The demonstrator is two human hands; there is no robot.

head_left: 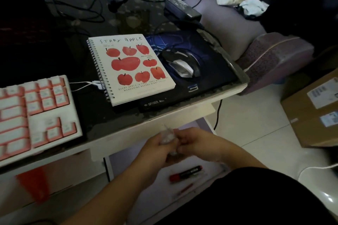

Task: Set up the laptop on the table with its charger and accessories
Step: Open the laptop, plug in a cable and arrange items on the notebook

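Observation:
Below the table's front edge, my left hand [155, 147] and my right hand [198, 142] meet over an open drawer [206, 175]. Both pinch a small clear, blurred item [167, 138]; what it is I cannot tell. On the table a black charger brick [184, 8] lies at the back with its cables. A black and silver mouse [181, 64] rests on a dark Spider-Man mouse pad [215, 71]. A pink and white keyboard [34, 113] sits at the left. The laptop [27, 23] shows only as a dark shape at the far left.
A spiral notebook with red apples [131, 67] lies between keyboard and mouse. A red and black marker [185, 172] lies in the drawer. A cardboard box [314, 111] stands on the floor at right, a cushioned seat [274, 60] beyond the table corner.

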